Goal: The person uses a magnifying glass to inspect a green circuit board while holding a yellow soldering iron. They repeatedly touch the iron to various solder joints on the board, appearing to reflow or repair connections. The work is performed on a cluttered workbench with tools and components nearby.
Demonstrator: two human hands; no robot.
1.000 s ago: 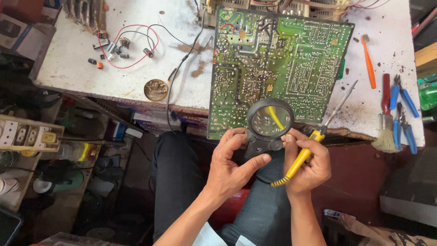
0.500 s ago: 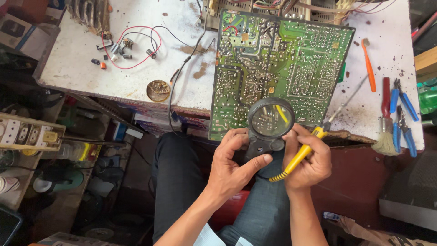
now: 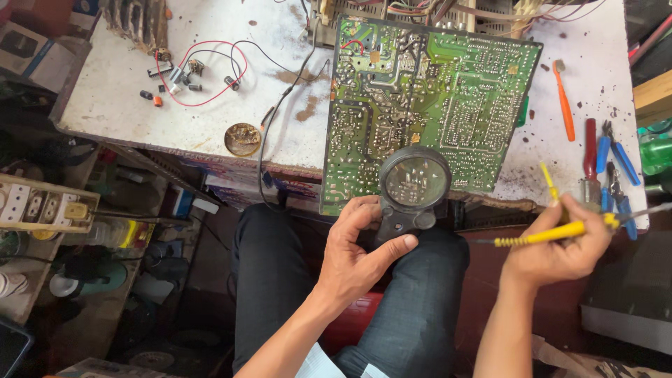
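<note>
Holding a black magnifying glass [image 3: 414, 185] over the green circuit board [image 3: 427, 105] on the counter [image 3: 126, 98], left grip [image 3: 364, 248] wrapped round its handle; right grip [image 3: 560, 245] (well aside) pinching a yellow soldering iron [image 3: 553, 233].

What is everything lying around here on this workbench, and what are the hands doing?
Circuit board: one, green, propped on the white bench's front edge.
Magnifying glass: one, black frame, over the board's lower edge.
Soldering iron: one, yellow handle, off to the board's right.
Round tin: one, brassy, on the bench left of the board.
Red and black wires: a loose tangle with small parts, bench's far left.
Toothbrush: one, orange, right of the board.
Pliers: blue handles, count unclear, right edge of the bench.
Screwdriver: one, red handle, beside the pliers.
White bench: one, stained.
Left hand: holds the magnifying glass handle.
Right hand: grips the soldering iron.
</note>
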